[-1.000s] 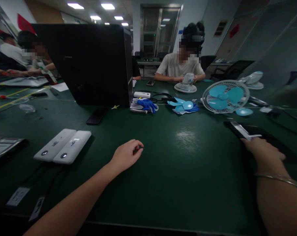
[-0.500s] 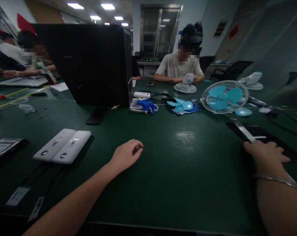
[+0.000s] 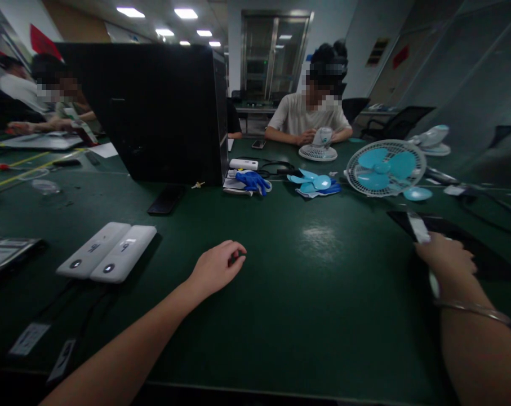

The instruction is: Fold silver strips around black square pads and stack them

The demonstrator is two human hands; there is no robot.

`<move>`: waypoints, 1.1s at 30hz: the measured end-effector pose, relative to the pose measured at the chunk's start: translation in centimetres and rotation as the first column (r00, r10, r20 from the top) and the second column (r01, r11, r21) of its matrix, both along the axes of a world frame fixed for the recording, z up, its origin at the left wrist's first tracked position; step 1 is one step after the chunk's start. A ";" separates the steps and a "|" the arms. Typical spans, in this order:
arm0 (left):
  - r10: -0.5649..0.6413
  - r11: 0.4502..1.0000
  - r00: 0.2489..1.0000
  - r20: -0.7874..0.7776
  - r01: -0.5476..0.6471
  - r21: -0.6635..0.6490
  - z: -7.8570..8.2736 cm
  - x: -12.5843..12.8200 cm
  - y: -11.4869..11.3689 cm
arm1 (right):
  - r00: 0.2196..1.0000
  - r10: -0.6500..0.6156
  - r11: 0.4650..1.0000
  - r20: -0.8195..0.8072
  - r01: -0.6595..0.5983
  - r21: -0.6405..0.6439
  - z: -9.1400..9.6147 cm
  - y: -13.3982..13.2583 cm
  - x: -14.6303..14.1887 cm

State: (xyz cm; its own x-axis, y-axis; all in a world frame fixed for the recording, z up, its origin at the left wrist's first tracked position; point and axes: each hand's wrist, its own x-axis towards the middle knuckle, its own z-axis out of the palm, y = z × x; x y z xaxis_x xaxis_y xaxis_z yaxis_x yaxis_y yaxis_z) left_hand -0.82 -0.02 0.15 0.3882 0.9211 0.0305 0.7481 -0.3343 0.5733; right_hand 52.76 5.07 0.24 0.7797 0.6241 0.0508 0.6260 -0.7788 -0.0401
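My left hand (image 3: pixel 218 265) rests on the green table (image 3: pixel 306 321), fingers loosely curled, with a gap between thumb and forefinger and nothing seen in it. At the right, my right hand (image 3: pixel 447 256) is closed around a long pale strip-like object (image 3: pixel 418 226). One end of that object sticks out ahead of the fingers, and a whitish part shows below the wrist side; its exact kind is not clear. Under and beyond this hand lies a black flat sheet (image 3: pixel 494 262). A bangle circles my right wrist.
Two white power banks (image 3: pixel 122 254) with cables lie at left, near a black phone (image 3: pixel 166 200). A large black case (image 3: pixel 154 113) stands behind. Blue gloves (image 3: pixel 253 181), blue fan blades (image 3: pixel 310 181) and a fan (image 3: pixel 384 168) line the back. A person (image 3: pixel 310 115) sits opposite, handling another fan.
My right hand has shifted slightly left and its fingers have closed around the pale strip, which has turned. A separate white piece on the black sheet is no longer visible. My left hand stays put.
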 end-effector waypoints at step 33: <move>-0.158 0.987 0.987 0.014 0.157 0.044 0.3 0.6 -0.5 | -0.140 0.872 0.114 -0.469 -0.874 0.473 1.9 -3.9 -21.7</move>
